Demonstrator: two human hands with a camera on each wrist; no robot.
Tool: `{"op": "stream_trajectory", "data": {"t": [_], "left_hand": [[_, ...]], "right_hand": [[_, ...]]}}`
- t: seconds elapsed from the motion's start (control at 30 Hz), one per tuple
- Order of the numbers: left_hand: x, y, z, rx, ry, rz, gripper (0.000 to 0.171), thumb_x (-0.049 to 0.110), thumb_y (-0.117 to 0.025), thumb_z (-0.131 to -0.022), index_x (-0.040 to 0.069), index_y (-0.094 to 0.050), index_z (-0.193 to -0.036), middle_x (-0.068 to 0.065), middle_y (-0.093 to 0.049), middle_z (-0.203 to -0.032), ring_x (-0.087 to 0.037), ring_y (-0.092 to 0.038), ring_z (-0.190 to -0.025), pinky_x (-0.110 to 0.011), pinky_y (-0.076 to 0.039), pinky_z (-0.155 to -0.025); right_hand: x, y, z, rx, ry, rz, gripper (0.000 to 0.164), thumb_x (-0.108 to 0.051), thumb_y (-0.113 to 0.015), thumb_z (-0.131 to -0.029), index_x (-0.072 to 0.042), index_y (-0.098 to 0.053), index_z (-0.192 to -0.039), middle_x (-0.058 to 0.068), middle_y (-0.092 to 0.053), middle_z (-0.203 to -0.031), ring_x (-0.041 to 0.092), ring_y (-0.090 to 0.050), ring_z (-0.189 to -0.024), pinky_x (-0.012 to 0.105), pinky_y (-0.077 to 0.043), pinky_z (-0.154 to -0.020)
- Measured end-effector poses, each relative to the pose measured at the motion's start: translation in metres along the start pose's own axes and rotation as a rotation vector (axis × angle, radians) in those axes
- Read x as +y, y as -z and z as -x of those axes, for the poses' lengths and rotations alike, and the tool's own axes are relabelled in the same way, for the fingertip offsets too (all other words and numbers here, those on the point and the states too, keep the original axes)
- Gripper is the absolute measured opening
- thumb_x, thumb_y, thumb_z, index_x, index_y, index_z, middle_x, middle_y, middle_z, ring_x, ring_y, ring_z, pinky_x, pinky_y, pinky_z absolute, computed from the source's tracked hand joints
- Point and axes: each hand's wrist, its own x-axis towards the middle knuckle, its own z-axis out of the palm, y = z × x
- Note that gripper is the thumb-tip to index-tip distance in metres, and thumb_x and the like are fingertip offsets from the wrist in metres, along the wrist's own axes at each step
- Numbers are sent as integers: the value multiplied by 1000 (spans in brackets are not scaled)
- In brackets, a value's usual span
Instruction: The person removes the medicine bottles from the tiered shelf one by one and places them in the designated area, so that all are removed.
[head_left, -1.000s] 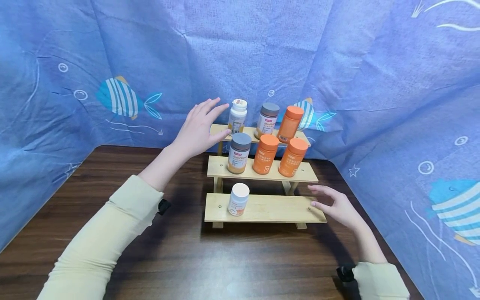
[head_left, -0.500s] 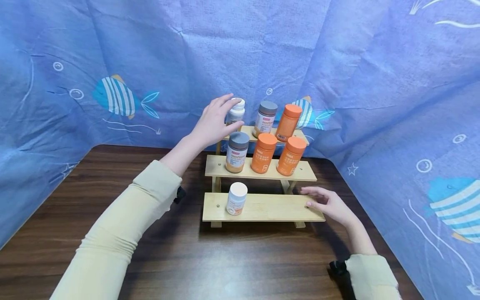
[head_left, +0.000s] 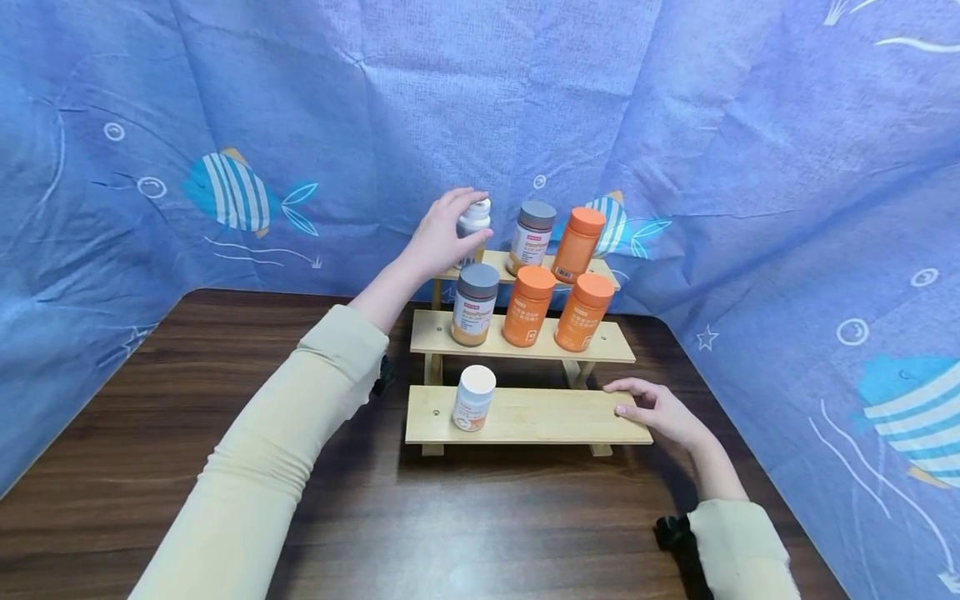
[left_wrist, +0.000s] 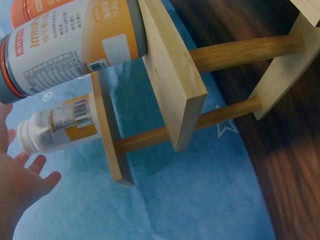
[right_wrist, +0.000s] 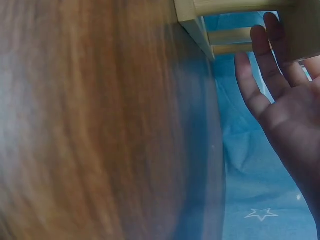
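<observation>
My left hand [head_left: 444,236] is at the white pill bottle [head_left: 474,220] at the left of the top shelf. Its thumb crosses the front of the bottle, and the index finger curves by the cap. In the left wrist view the white pill bottle [left_wrist: 61,125] has its base at the shelf board, with fingers [left_wrist: 37,164] around the cap end and others spread. My right hand [head_left: 666,412] rests at the right end of the lowest shelf [head_left: 558,414], thumb over the board. From the right wrist, this hand's fingers [right_wrist: 263,62] look nearly straight beside the wood.
A grey-capped jar [head_left: 475,305] and two orange jars, one the middle orange jar [head_left: 529,307], stand on the middle shelf. Another grey-capped jar [head_left: 532,238] and an orange jar [head_left: 578,245] share the top shelf. A small white bottle [head_left: 473,398] stands on the lowest shelf. Blue cloth [head_left: 300,125] hangs behind.
My left hand has moved right and closed in around the white pill bottle. My right hand has shifted slightly left onto the end of the lowest shelf.
</observation>
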Motion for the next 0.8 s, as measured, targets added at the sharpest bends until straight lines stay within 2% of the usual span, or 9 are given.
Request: {"op": "stream_trajectory", "data": {"t": [0.17, 0.3, 0.47, 0.63, 0.8], "left_hand": [[-6, -3, -4, 34, 18, 89, 55, 30, -62, -91, 20, -44, -141, -4, -31, -151, -23, -28, -139, -42, -28, -111], [-12, -4, -6, 44, 42, 143, 53, 29, -63, -91, 18, -45, -140, -5, -36, -147, -21, -36, -134, -37, -33, -108], [-17, -5, -7, 41, 70, 203, 50, 25, -61, -92, 19, -44, -139, -5, -45, -138, -19, -45, -123, -37, -41, -100], [-17, -5, -7, 54, 55, 214, 44, 18, -60, -93, 16, -47, -135, -6, -49, -133, -20, -49, -116, -38, -43, -95], [-15, -4, -6, 74, 53, 197, 41, 17, -61, -92, 16, -51, -132, -6, -51, -130, -20, -51, -112, -37, -44, -93]], "right_hand": [[3, -3, 2, -58, -51, -196, 35, -9, -59, -92, 0, -53, -126, 1, -62, -110, 12, -59, -90, 27, -51, -75], [2, -5, 2, -74, -108, -301, 36, -9, -57, -93, -1, -50, -127, 4, -62, -108, 17, -60, -90, 31, -52, -75], [2, -4, 2, -63, -123, -299, 39, -9, -59, -92, 0, -50, -128, 5, -61, -108, 18, -59, -90, 32, -52, -76], [3, 0, 3, -31, -113, -324, 42, -10, -58, -93, 1, -46, -132, 3, -58, -118, 15, -58, -99, 30, -51, -82], [2, 7, 4, 50, -114, -352, 46, -11, -55, -95, 4, -40, -136, 18, -52, -129, 13, -56, -110, 25, -47, -89]]}}
